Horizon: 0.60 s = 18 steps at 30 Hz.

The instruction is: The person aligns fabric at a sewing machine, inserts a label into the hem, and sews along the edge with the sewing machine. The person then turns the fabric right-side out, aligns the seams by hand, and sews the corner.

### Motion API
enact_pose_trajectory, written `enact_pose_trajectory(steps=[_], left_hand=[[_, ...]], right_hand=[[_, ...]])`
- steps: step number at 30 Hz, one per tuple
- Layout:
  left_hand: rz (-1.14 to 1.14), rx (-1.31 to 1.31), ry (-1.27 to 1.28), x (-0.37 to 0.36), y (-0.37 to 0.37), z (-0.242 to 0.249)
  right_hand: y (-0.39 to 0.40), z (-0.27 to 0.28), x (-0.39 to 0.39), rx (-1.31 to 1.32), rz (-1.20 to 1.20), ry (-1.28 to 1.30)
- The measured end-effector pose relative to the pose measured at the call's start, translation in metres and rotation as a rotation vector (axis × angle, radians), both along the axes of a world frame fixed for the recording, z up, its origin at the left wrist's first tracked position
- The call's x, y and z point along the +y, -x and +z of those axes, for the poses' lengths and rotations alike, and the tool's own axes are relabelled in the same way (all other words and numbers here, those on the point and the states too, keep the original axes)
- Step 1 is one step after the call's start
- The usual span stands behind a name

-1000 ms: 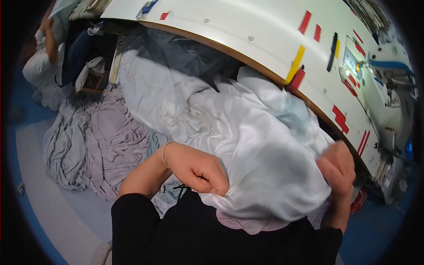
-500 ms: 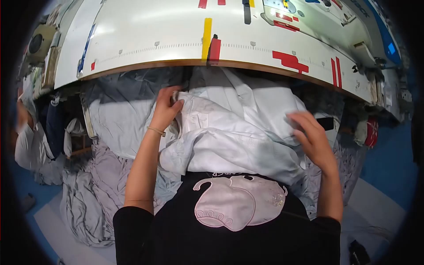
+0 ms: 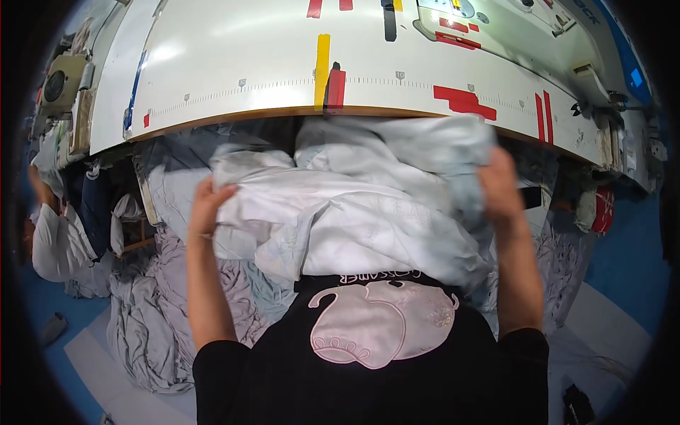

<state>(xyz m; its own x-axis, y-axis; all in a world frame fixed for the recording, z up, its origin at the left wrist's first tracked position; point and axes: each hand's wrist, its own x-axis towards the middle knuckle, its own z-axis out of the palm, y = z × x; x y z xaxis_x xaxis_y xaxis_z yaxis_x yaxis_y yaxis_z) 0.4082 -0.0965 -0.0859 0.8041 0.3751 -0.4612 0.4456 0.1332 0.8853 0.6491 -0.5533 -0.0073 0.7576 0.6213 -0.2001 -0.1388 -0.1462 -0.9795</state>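
A wide piece of white fabric lies bunched across my lap, below the table's front edge. At its left side my left hand pinches the cloth between thumb and fingers. On the right, my right hand is blurred by motion, closed on a raised part of the same fabric. That raised part stretches up to the table edge and is smeared too. Folds hide the fingertips of both hands.
The white sewing table has a printed ruler, with red, yellow and black tape. A sewing machine stands at the upper right. Crumpled grey fabric hangs at the lower left. Another person's arm shows at the far left.
My left hand has moved left and down, drawing the cloth's left side outward. The right hand, open before, has closed on the fabric and raised it toward the table edge.
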Motion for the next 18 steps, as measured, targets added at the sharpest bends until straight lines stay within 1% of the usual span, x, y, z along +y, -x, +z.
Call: enact_pose_trajectory(steps=[2, 3, 4, 5, 6, 7, 8, 9, 10, 11, 12, 13, 14, 16, 17, 18], left_hand=[[-0.034, -0.056, -0.047, 0.014, -0.001, 0.05], [-0.034, -0.059, -0.046, 0.021, 0.0, 0.059], [-0.122, -0.019, -0.017, 0.028, 0.0, 0.065], [-0.213, 0.021, 0.012, 0.033, 0.0, 0.066], [-0.216, 0.019, 0.013, 0.036, 0.001, 0.057], [-0.285, 0.132, -0.037, 0.037, 0.002, 0.037], [-0.353, 0.245, -0.087, 0.037, 0.004, 0.014], [-0.467, 0.293, -0.196, 0.038, 0.004, -0.012], [-0.58, 0.343, -0.306, 0.037, 0.006, -0.034], [-0.56, 0.33, -0.248, 0.025, 0.006, -0.044], [-0.524, 0.288, -0.187, 0.02, 0.01, -0.063], [-0.523, 0.243, -0.207, 0.01, 0.009, -0.07], [-0.515, 0.199, -0.228, 0.001, 0.007, -0.077], [-0.596, 0.102, -0.406, 0.001, 0.01, -0.105], [-0.579, 0.147, -0.343, -0.004, 0.007, -0.1], [-0.558, 0.157, -0.341, -0.009, 0.008, -0.098]], right_hand=[[0.004, 0.021, -0.052, 0.208, -0.345, -0.21], [0.006, 0.023, -0.073, 0.24, -0.438, -0.234], [0.006, 0.024, -0.092, 0.271, -0.53, -0.258], [0.003, 0.015, -0.115, 0.268, -0.53, -0.259], [0.003, -0.002, -0.139, 0.3, -0.527, -0.162], [0.007, -0.022, -0.156, 0.332, -0.527, -0.066], [0.01, -0.045, -0.164, 0.329, -0.535, -0.064], [0.011, -0.071, -0.168, 0.144, -0.473, 0.244], [0.013, -0.084, -0.171, -0.039, -0.4, 0.55], [0.017, -0.082, -0.166, -0.042, -0.402, 0.549], [0.026, -0.074, -0.148, -0.423, -0.325, 0.915], [0.033, -0.065, -0.128, -0.814, -0.223, 1.263], [0.036, -0.045, -0.104, -0.82, -0.212, 1.255], [0.036, -0.002, -0.051, -1.174, -0.242, 0.98], [0.036, 0.004, -0.035, -1.179, -0.221, 0.962], [0.036, 0.008, -0.021, -1.127, -0.091, 0.752]])
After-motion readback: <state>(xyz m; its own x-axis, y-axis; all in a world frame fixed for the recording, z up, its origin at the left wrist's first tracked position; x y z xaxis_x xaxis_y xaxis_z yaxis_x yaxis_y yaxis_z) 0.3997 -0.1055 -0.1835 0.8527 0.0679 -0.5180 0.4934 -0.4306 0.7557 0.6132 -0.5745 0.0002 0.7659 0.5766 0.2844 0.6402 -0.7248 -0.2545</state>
